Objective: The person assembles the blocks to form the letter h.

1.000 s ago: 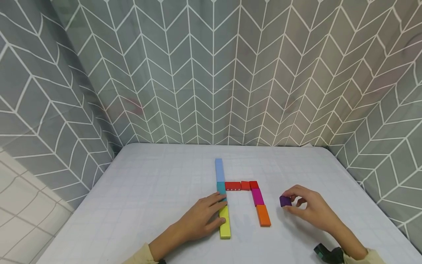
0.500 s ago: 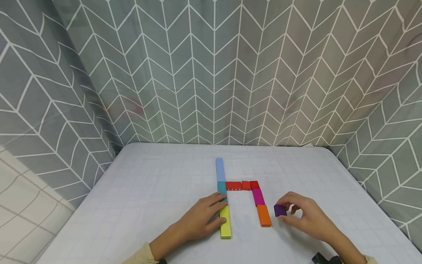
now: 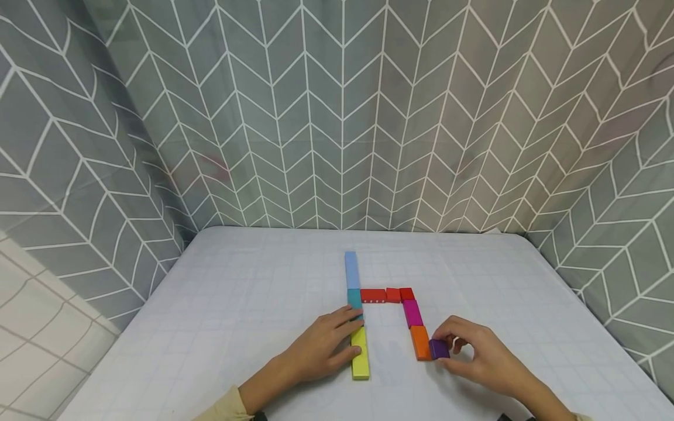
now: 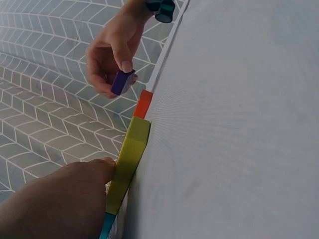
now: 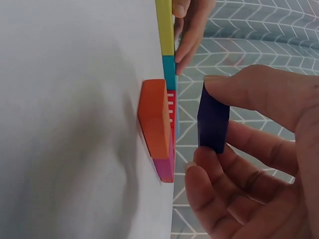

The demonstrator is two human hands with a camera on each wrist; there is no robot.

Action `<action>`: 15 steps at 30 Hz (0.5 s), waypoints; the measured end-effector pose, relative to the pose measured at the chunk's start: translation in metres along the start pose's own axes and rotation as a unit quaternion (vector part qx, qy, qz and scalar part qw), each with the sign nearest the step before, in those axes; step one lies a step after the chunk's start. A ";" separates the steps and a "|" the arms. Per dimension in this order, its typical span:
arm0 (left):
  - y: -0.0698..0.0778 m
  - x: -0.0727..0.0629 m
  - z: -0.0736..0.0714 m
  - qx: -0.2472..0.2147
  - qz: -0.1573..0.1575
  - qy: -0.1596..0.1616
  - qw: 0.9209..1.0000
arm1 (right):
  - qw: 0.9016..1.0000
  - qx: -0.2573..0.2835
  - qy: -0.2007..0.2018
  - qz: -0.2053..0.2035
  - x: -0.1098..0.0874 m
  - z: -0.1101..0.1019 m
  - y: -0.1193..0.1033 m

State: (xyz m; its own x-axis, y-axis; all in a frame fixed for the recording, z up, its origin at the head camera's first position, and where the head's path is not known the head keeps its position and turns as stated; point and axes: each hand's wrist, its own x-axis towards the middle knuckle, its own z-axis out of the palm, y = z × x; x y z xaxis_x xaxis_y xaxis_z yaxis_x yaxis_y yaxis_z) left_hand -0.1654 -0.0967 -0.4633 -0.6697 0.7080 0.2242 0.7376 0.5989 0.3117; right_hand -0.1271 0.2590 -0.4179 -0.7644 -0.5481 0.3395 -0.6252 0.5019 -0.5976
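Observation:
My right hand [image 3: 476,355] pinches a small purple block [image 3: 439,349] between thumb and fingertips. In the right wrist view that purple block [image 5: 213,122] is lifted off the table, apart from the orange block [image 5: 154,117]. From the head it appears against the right side of the orange block [image 3: 420,342]. My left hand [image 3: 323,344] rests with relaxed fingers on the yellow block [image 3: 360,365] and the teal block [image 3: 354,297], hiding where they meet. A magenta block [image 3: 413,313] adjoins the orange one's far end.
A light blue block [image 3: 351,270] extends beyond the teal one. Red blocks [image 3: 373,296] run sideways from the teal block to the magenta one. All lie on a white-covered table [image 3: 253,275]; a patterned grey curtain [image 3: 337,117] hangs behind and at both sides.
My right hand has carried the purple block left and nearer to me, up to the orange block's near end as seen from the head. The left hand has stayed in place.

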 end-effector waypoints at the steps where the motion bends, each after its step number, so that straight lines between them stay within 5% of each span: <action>1: 0.000 0.000 0.000 0.001 0.001 0.001 1.000 | 1.000 0.001 0.000 -0.002 0.000 0.001 0.000; 15: 0.002 0.000 -0.002 -0.003 -0.003 -0.004 1.000 | 0.998 0.020 -0.049 -0.017 -0.003 0.010 -0.002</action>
State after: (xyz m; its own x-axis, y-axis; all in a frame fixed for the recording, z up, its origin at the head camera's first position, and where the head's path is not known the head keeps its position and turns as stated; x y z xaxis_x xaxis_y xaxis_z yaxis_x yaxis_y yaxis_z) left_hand -0.1639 -0.0966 -0.4613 -0.6736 0.7070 0.2154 0.7330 0.6014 0.3179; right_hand -0.1225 0.2532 -0.4247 -0.7224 -0.6285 0.2883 -0.6425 0.4560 -0.6158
